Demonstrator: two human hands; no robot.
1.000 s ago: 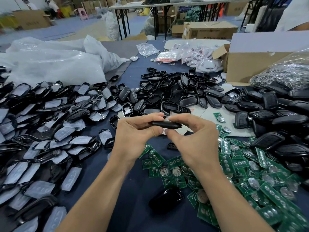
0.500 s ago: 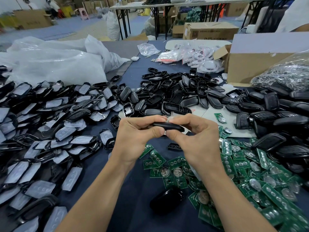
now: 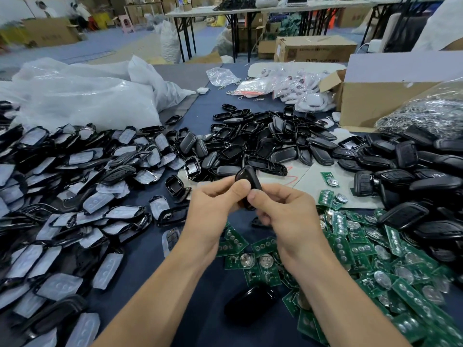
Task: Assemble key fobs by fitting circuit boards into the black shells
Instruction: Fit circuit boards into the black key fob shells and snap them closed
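Pinched between both hands, above the near middle of the counter: one glossy black oval fob shell point(image 3: 246, 177), tilted on end with its rounded tip toward the far side. Left hand point(image 3: 213, 204) curled round its left edge, with the thumb pressed on the near face. Right hand point(image 3: 283, 211) gripping the lower right edge with thumb and bent fingers. Raised off the surface like that probably to squeeze the halves together or to check the seam; hard to tell from here whether already loaded with a board.

Laid out for short reaches:
- loose green circuit boards point(image 3: 375, 259) with round silver cells, heaped near right, just under the right wrist
- empty black shell halves point(image 3: 263, 139), piled far centre
- black frames with translucent button pads point(image 3: 75, 196), spread across the left
- closed dark fobs point(image 3: 413, 186), stacked at the right edge
- one more shiny black shell point(image 3: 250, 304), lying near, between the forearms

Underneath it all, a dark blue cloth-covered counter point(image 3: 147, 256). Farther off, white plastic sacks point(image 3: 87, 101) far left and a brown cardboard box point(image 3: 363, 106) far right. Beyond them, a warehouse-like room with folding tables point(image 3: 213, 13) and cartons on a blue-grey floor.
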